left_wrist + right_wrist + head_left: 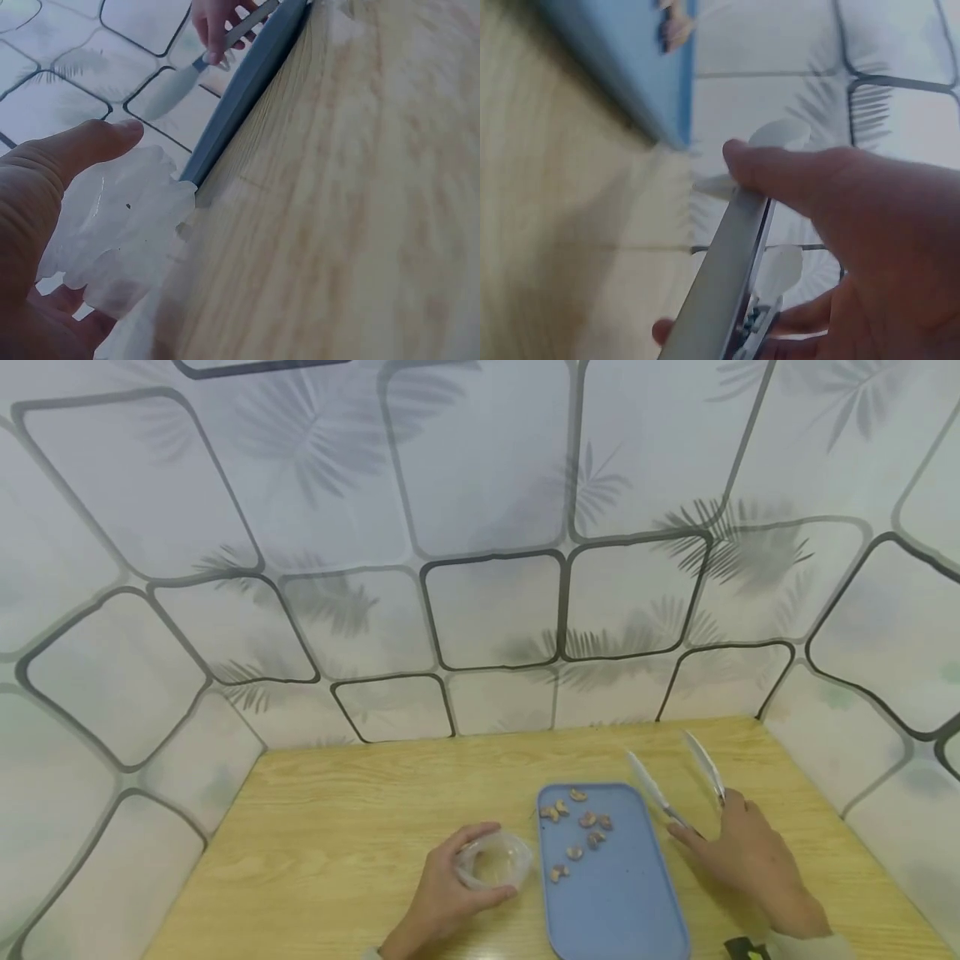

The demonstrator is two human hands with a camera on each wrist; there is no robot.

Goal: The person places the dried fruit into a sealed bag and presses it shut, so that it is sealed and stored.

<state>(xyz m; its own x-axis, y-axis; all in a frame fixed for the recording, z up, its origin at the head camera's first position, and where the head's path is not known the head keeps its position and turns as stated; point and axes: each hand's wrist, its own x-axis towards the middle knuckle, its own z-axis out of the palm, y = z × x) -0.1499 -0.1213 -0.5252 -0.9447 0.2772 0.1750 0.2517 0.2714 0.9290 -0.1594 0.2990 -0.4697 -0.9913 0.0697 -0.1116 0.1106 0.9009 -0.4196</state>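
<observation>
My left hand [444, 887] curls its thumb and fingers around a small translucent plastic bowl [522, 858], just left of the blue tray. In the left wrist view the bowl [124, 217] has a wavy, frosted side and sits close over the wood. On the tray's [622, 906] far and left part lie several small tan and purplish garlic cloves [588, 819]. Right of the tray, my right hand [761, 864] grips a pair of metal tongs [651, 787] with white tips. Their two arms stand spread apart, pointing away from me, with nothing between the tips.
A light wood-grain table [322, 835] carries everything. White wall covering [495, 610] with dark rounded outlines and leaf prints rises behind the table and along both sides. The tray has a low raised rim.
</observation>
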